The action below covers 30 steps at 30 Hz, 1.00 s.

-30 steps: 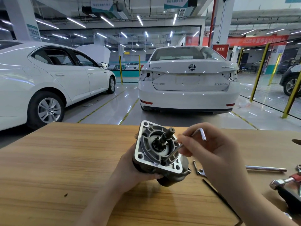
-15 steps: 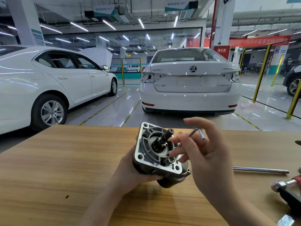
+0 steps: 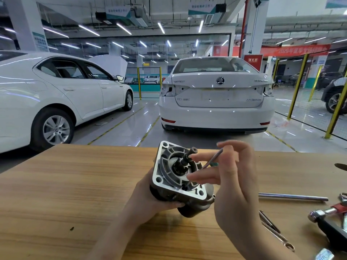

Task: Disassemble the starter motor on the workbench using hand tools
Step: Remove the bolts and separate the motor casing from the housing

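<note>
One slip is the danger: the grip of the right hand (image 3: 234, 184) on the hex key (image 3: 214, 158) looks loose, fingers spread (a true pinch I cannot tell), so its tip may jump the flange screw (image 3: 185, 187) of the starter motor (image 3: 163, 166), which the left hand (image 3: 150, 199) clasps over the surface (image 3: 75, 184).

The workbench (image 3: 75, 194) is light brown with streaky grain. At centre, the motor (image 3: 165, 177) has a silver face and dark body; the hex key (image 3: 214, 158) is grey.
</note>
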Each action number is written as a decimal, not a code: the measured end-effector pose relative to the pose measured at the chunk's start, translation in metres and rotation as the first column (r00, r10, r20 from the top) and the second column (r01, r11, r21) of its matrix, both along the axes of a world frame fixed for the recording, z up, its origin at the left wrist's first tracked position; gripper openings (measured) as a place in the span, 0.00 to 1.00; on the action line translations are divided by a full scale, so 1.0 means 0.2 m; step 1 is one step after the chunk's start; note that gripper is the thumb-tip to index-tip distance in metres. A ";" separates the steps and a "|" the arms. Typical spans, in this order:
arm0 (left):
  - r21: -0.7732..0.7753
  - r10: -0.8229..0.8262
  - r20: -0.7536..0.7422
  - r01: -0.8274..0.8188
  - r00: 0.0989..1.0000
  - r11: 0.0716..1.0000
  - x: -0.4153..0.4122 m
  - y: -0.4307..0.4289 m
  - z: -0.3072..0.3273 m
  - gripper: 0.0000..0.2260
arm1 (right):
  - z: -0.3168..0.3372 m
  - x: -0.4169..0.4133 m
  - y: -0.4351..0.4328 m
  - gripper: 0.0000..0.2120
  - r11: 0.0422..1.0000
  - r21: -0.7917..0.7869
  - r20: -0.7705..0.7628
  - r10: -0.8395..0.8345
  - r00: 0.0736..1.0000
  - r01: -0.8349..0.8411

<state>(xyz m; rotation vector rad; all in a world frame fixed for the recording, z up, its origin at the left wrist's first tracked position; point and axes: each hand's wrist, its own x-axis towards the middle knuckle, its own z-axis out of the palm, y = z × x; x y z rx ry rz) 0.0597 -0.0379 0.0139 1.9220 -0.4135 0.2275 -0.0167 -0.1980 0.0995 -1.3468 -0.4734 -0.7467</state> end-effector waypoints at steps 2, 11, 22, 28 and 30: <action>0.006 -0.005 0.015 0.005 1.000 1.000 0.00 0.00 0.00 0.33 | 0.00 -0.01 0.01 0.13 1.000 0.018 0.031 -0.002 1.000 0.001; -0.023 0.005 -0.003 -0.005 1.000 1.000 -0.02 0.00 0.01 0.32 | 0.06 0.03 0.02 0.22 0.957 0.168 -0.100 0.257 0.961 -0.238; -0.041 -0.006 -0.010 0.006 1.000 0.999 -0.02 -0.01 0.02 0.32 | 0.10 0.08 0.09 0.10 0.998 0.038 -0.136 0.048 0.990 -0.043; -0.044 0.005 -0.022 -0.006 1.000 0.999 0.00 -0.01 0.01 0.33 | 0.14 0.11 -0.03 0.12 0.948 -0.313 -0.129 0.016 0.992 -0.056; -0.046 0.014 -0.028 -0.015 1.000 0.999 -0.01 -0.01 0.01 0.32 | 0.15 0.11 -0.07 0.10 0.935 -0.353 -0.084 -0.003 0.996 -0.027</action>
